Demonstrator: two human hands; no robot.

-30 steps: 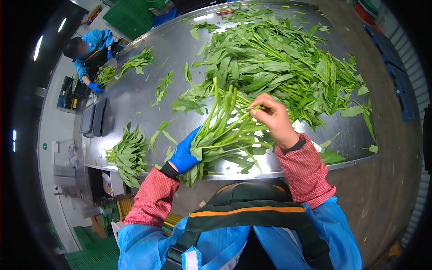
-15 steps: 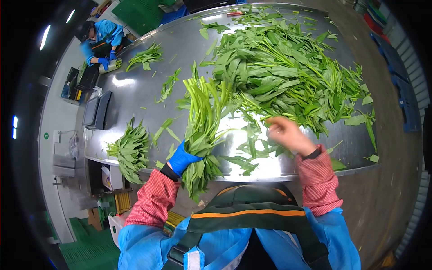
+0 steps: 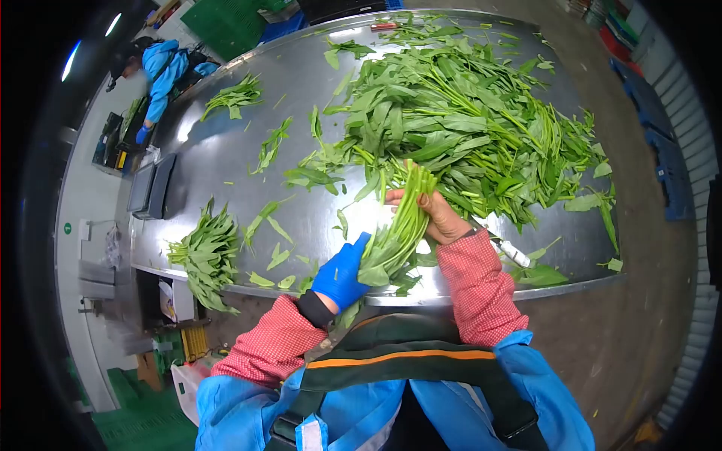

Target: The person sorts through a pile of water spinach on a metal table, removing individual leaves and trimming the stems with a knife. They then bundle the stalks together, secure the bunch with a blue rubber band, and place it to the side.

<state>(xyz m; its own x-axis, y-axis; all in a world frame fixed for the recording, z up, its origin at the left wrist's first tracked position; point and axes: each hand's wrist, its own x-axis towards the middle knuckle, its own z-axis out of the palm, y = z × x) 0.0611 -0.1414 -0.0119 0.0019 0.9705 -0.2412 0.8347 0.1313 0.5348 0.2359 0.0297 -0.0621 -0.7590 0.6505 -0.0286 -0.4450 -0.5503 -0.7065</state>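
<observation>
My left hand (image 3: 342, 275), in a blue glove, is closed around the leafy lower part of a bunch of water spinach (image 3: 402, 225). The bunch is tilted, its pale green stems pointing up and away from me. Bare, my right hand (image 3: 436, 213) grips those stems near their cut ends, its fingers partly hidden behind them. Beside my right forearm lies what looks like a knife with a white handle (image 3: 514, 253). Just beyond my hands spreads a big heap of water spinach (image 3: 466, 113).
The metal table (image 3: 301, 218) carries scattered leaves. A finished-looking bunch (image 3: 207, 259) overhangs its front edge at left, near a dark scale (image 3: 153, 186). Another small bunch (image 3: 233, 96) lies farther back. A co-worker (image 3: 162, 71) in blue stands at the far left corner.
The bunch has moved right and is tilted more. My right hand has come left from the table and taken hold of its stems. The co-worker has let go of a wrapped bunch and turned away.
</observation>
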